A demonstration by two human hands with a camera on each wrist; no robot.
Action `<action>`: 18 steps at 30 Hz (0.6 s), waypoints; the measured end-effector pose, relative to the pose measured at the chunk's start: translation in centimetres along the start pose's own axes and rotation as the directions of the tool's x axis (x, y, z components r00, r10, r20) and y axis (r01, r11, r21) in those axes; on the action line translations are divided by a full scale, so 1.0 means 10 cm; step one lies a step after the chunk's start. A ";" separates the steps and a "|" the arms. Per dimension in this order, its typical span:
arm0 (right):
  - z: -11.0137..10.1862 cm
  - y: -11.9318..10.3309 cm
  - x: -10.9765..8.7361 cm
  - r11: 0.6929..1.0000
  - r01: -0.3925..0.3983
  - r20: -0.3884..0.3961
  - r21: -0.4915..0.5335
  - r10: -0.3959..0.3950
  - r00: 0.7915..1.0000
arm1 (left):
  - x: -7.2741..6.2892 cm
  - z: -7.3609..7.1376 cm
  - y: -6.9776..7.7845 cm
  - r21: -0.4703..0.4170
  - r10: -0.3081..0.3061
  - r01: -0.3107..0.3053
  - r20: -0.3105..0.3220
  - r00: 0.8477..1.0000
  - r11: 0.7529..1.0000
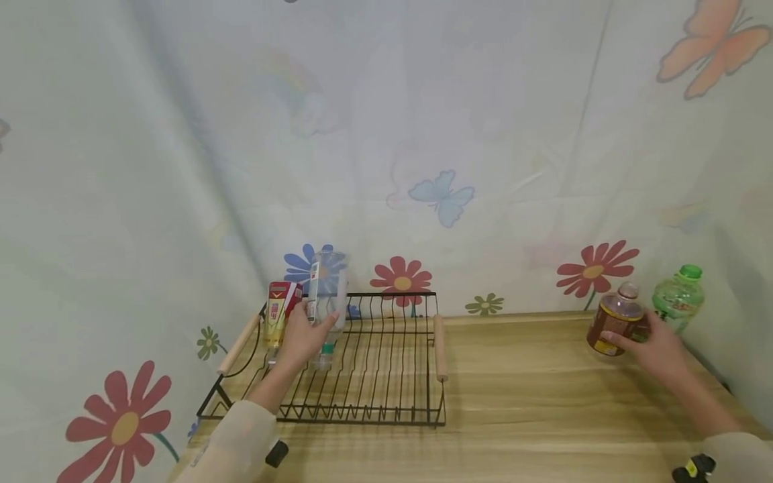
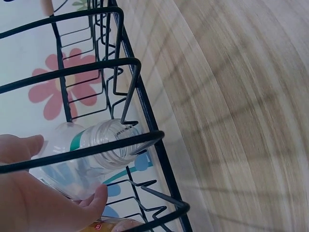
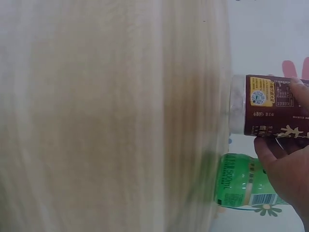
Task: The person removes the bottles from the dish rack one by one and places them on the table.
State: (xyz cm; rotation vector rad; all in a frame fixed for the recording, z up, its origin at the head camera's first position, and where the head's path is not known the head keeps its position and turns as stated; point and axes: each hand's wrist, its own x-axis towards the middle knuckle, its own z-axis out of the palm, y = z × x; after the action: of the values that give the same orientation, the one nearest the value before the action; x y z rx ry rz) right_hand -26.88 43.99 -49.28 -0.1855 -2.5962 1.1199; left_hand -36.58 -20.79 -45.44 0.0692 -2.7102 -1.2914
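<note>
My left hand (image 1: 304, 335) holds a clear plastic bottle (image 1: 338, 285) with a pale label, neck down, in the black wire rack (image 1: 362, 422). In the left wrist view, the ridged neck of this bottle (image 2: 108, 137) sits among the wires, with a green band near it. Left of that hand stands a red and yellow packaged item (image 1: 278, 312), partly covered by the fingers. At the right, my right hand (image 1: 661, 352) grips a brown-labelled bottle (image 1: 612, 325), upright with a slight tilt. Whether its base touches the table cannot be told.
A green bottle (image 1: 679, 298) with a green cap stands just behind and right of my right hand. The rack has wooden handles (image 1: 441, 349) on both sides. A wood-grain table (image 1: 513, 402) lies beneath, against a flower-printed curtain (image 1: 513, 134).
</note>
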 end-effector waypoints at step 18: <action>0.04 0.06 0.00 0.989 0.078 -0.009 -0.123 -0.080 0.997 | -0.04 0.01 0.00 0.021 0.021 -0.020 -0.021 1.000 1.000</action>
State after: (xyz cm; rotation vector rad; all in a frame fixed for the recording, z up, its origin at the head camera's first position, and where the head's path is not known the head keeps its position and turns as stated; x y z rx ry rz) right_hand -26.98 44.11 -49.98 -0.1161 -2.6374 0.9295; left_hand -36.17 -20.69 -45.54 0.0569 -2.7000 -1.2500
